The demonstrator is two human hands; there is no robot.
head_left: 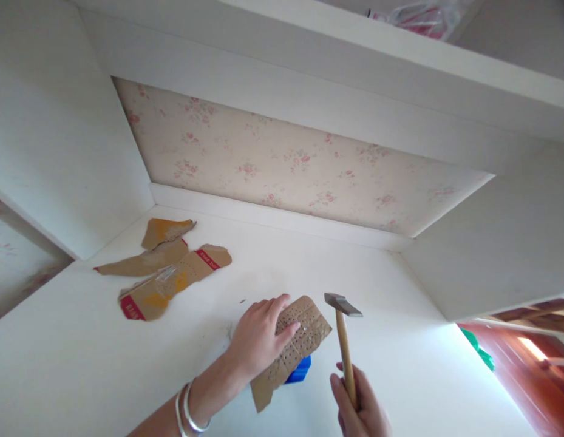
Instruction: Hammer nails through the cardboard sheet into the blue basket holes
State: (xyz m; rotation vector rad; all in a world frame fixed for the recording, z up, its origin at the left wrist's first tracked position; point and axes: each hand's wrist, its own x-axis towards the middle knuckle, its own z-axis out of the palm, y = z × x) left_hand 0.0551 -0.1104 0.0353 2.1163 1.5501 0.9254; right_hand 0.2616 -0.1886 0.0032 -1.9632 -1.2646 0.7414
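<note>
My left hand (258,337) rests on a torn piece of brown cardboard (304,340) dotted with many small holes. Its thumb and forefinger pinch something tiny and pale, perhaps a nail, upright on the cardboard. The cardboard lies over a small blue object (300,370) on the white desk top (81,358). My right hand (359,403) grips the wooden handle of a small hammer (343,328). The metal hammer head hangs just right of the cardboard, raised a little above the desk.
Several torn cardboard scraps (166,270) with red and yellow print lie at the back left of the desk. Floral wallpaper (282,161) backs the alcove, with white side walls and a shelf (354,54) overhead. A red floor and a green object (479,352) show at the right.
</note>
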